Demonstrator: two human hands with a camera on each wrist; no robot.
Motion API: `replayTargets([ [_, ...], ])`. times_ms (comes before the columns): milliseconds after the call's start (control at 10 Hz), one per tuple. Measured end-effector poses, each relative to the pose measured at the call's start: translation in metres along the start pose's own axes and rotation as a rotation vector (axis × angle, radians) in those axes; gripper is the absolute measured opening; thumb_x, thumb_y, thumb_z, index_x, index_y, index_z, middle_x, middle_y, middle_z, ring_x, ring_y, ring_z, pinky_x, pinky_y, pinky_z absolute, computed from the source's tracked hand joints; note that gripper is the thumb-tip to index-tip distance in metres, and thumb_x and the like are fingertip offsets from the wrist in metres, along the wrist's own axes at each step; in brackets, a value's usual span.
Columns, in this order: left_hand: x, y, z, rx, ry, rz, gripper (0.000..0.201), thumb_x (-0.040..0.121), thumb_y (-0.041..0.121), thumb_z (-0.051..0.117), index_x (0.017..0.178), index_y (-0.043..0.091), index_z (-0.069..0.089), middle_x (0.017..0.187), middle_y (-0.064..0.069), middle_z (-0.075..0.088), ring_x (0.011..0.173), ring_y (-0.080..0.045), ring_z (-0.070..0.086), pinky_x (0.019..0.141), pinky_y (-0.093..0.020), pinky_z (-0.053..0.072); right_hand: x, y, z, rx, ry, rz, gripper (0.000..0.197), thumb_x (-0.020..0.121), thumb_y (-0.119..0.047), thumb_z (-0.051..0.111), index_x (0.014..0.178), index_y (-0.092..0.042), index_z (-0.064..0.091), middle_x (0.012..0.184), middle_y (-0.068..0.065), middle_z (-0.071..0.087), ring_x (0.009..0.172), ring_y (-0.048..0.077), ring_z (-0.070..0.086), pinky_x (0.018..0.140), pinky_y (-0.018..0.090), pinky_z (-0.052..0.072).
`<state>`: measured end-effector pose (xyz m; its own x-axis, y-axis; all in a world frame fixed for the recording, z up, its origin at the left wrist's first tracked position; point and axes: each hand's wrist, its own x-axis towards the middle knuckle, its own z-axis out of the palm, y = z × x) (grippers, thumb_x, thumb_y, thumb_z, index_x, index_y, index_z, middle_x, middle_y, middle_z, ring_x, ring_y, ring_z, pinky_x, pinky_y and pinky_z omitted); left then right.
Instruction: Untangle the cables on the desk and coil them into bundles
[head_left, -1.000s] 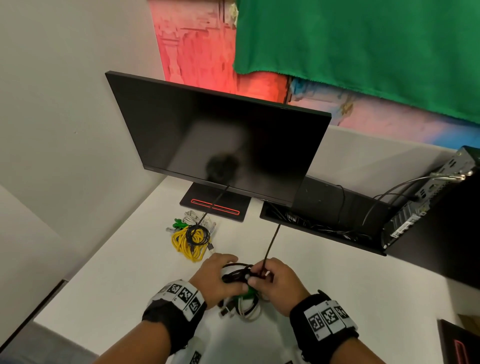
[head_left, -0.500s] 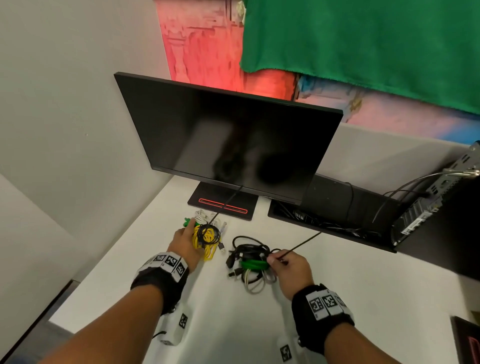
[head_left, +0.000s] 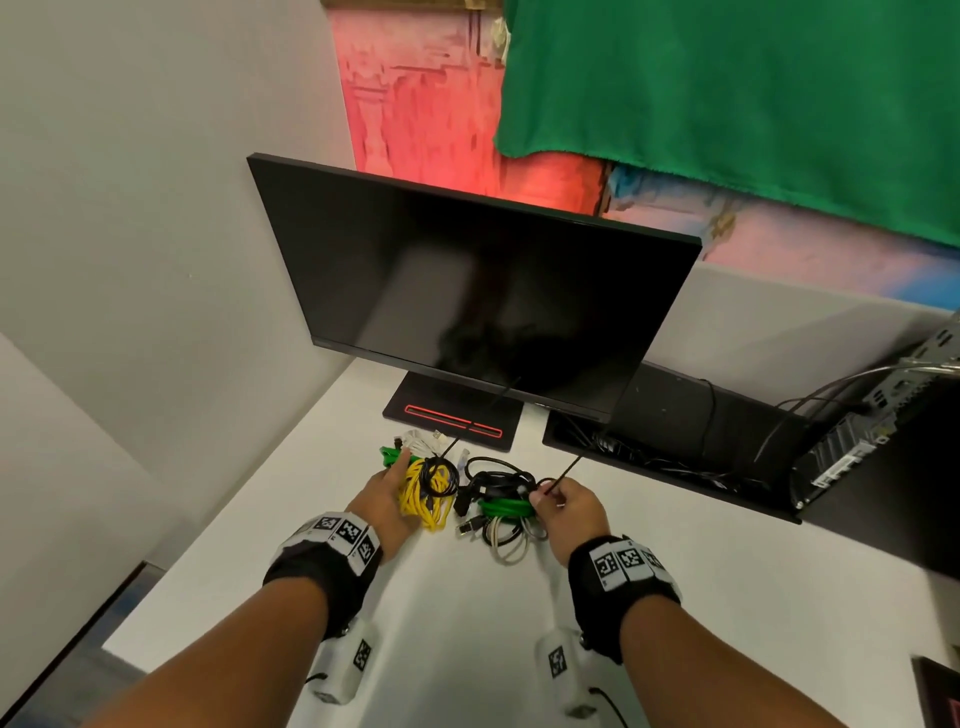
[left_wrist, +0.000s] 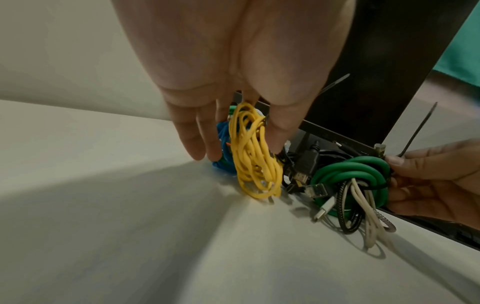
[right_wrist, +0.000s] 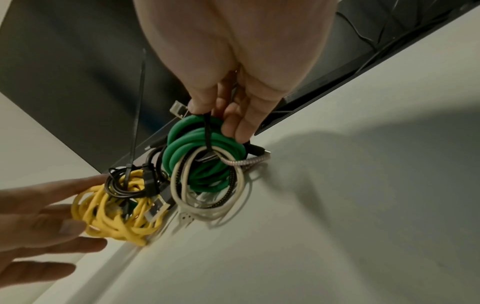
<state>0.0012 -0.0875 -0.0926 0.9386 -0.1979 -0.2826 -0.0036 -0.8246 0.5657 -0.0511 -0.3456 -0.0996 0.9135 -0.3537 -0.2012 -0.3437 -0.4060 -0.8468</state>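
Note:
A green cable bundle (head_left: 501, 506) (right_wrist: 202, 156) with white and braided cables looped in it lies on the white desk (head_left: 467, 623). My right hand (head_left: 545, 499) pinches the black zip tie (right_wrist: 207, 131) (left_wrist: 415, 133) that wraps it, and the tie's tail points up to the right. Just left of it lies a yellow cable bundle (head_left: 426, 491) (left_wrist: 249, 156) with a thin black cable (right_wrist: 122, 185) and a second zip tie (right_wrist: 137, 123) on it. My left hand (head_left: 389, 483) rests against the yellow bundle with straight fingers, thumb on its other side.
A black monitor (head_left: 467, 301) on its stand base (head_left: 452, 421) rises right behind the bundles. Green and white cables (head_left: 410, 447) lie beyond the yellow one. A black cable tray (head_left: 675, 441) and a computer case (head_left: 857, 441) fill the right rear. The desk's left edge drops off.
My left hand let go of the green bundle and went left to the yellow one. My right hand moved the green bundle farther from me, beside the yellow one; the tie's tail now leans right.

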Motion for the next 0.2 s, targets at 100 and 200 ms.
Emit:
replayTargets([
  [100, 0.0, 0.003, -0.011, -0.003, -0.019, 0.045, 0.1, 0.086, 0.034, 0.068, 0.155, 0.028, -0.004, 0.143, -0.006, 0.046, 0.128, -0.023, 0.049, 0.109, -0.036, 0.038, 0.001, -0.002, -0.002, -0.026, -0.012, 0.006, 0.02, 0.093, -0.033, 0.066, 0.078, -0.023, 0.057, 0.076, -0.003, 0.064, 0.071, 0.012, 0.059, 0.06, 0.022, 0.039],
  [200, -0.007, -0.005, -0.011, -0.079, 0.048, 0.07, 0.105, 0.085, 0.035, 0.067, 0.153, 0.029, -0.013, 0.15, -0.005, 0.037, 0.132, -0.021, 0.044, 0.11, -0.032, 0.035, -0.01, 0.007, -0.002, 0.002, 0.002, 0.026, 0.018, 0.09, -0.034, 0.071, 0.084, -0.024, 0.058, 0.077, -0.004, 0.063, 0.072, 0.014, 0.058, 0.063, 0.024, 0.042],
])
